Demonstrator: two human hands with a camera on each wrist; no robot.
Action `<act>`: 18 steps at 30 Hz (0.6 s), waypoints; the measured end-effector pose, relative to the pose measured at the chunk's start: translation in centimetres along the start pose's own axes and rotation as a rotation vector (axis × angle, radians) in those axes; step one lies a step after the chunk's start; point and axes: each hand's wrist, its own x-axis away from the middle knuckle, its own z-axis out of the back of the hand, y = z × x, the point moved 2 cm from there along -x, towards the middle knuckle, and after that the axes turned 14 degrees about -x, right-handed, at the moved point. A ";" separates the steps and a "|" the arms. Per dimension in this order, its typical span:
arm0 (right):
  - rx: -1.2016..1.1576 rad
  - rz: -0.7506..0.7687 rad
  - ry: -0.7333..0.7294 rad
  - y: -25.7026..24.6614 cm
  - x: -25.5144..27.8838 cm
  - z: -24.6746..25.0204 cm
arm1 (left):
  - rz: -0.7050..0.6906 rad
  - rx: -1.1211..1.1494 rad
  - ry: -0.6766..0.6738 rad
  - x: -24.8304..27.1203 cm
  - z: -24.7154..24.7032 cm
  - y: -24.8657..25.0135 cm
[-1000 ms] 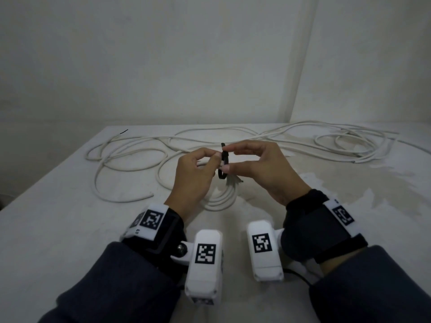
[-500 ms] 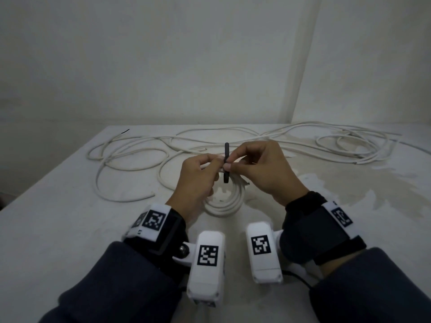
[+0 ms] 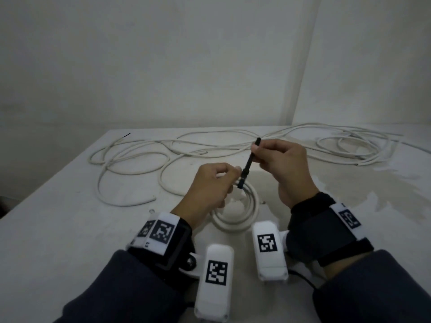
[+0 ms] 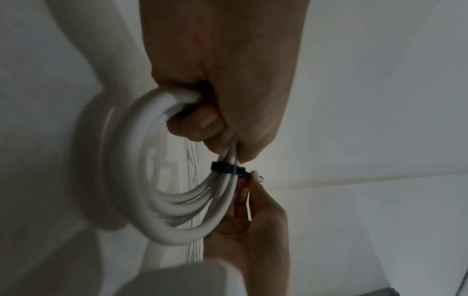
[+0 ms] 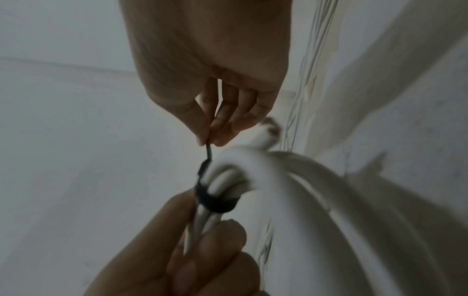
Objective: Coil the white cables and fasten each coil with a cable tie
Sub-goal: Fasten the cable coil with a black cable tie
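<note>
No readable text; only coded square markers (image 3: 216, 272) on wrist cams

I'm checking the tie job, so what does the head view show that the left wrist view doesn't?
Only the head view shows the loose cables spread over the table, both wrist cameras, and the tie's tail pulled up by the right hand. Only the left wrist view shows the tie's band wrapped around the bundled strands and the left hand's fingers curled through the coil. Both show the left hand holding the coil and the right hand at the tie.
</note>
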 end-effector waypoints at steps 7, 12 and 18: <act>-0.162 -0.121 0.027 0.0 0.5 -0.7 | 0.103 0.027 0.040 -0.6 -0.3 -0.9; -0.153 -0.193 -0.299 0.0 1.4 -1.9 | 0.121 0.019 0.205 -1.1 1.0 -2.0; -0.170 -0.173 -0.198 0.1 0.7 -1.2 | 0.143 0.106 0.130 -1.1 0.7 -2.0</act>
